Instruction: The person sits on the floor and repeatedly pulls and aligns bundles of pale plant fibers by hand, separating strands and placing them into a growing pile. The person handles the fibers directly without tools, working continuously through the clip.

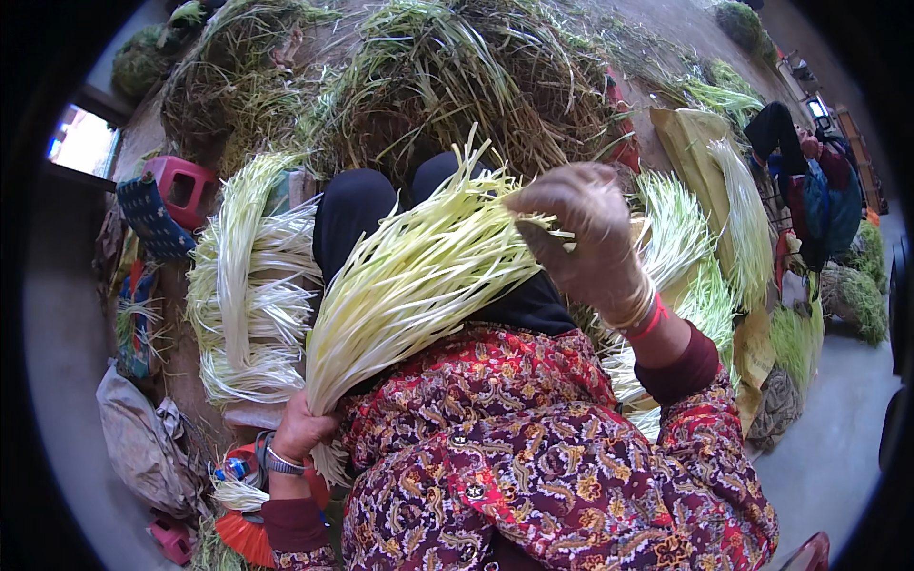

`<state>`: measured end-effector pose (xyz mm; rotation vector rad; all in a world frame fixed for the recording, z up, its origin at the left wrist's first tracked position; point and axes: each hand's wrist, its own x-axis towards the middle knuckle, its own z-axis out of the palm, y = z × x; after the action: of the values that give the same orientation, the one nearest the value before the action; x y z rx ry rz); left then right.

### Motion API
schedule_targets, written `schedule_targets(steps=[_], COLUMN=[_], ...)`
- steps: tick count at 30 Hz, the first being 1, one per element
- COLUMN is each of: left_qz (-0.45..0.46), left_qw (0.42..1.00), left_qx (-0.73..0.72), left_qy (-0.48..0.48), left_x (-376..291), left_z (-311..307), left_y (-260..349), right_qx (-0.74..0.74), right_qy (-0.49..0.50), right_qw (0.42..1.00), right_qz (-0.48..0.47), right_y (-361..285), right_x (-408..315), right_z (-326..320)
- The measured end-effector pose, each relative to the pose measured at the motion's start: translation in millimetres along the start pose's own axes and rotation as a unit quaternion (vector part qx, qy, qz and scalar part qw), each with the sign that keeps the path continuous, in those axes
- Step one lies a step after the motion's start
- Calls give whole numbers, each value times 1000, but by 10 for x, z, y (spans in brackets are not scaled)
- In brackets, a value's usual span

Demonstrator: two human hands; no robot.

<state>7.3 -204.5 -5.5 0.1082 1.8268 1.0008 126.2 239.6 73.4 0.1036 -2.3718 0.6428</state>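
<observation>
My left hand (305, 427) is closed around the white lower end of a thick bundle of yellow-green chives (421, 271). The bundle slants up across my lap, its leafy tips spread over my knees. At those tips is my right hand (582, 232), blurred, with thumb and fingers bent near a few loose leaf ends; whether it pinches any is unclear. To the left, pale bundles (250, 285) lie in an overlapping stack. More pale and green bundles (675, 228) lie on the right, partly hidden behind my right arm.
A large heap of untrimmed green stalks (457, 86) rises beyond my knees. At the left are a pink plastic stool (182, 189) and a grey sack (139, 442). On the right, a long bundle (739, 221) rests on yellowish sacking (689, 157), and another person (821, 185) sits farther off.
</observation>
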Motion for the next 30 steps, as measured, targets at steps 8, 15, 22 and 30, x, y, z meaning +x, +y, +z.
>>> schedule_targets(steps=[8, 15, 22, 30], left_qz=[-31, -21, -23, 42], left_qw=[997, 997, 992, 973], left_qx=[-63, -80, -118, -217], left_qy=[-5, -6, -26, -68], left_x=[50, 118, 189, 448], left_z=[62, 73, 11, -47], left_y=[98, 22, -116, -561], right_qx=[-122, -119, 88, 100], right_qy=[-130, 1, -79, 9], right_qw=[984, 993, 993, 991], right_qz=[-14, 19, -7, 93], right_y=[228, 338, 139, 338], right_x=[-64, 132, -189, -30], right_z=[235, -7, 124, 159])
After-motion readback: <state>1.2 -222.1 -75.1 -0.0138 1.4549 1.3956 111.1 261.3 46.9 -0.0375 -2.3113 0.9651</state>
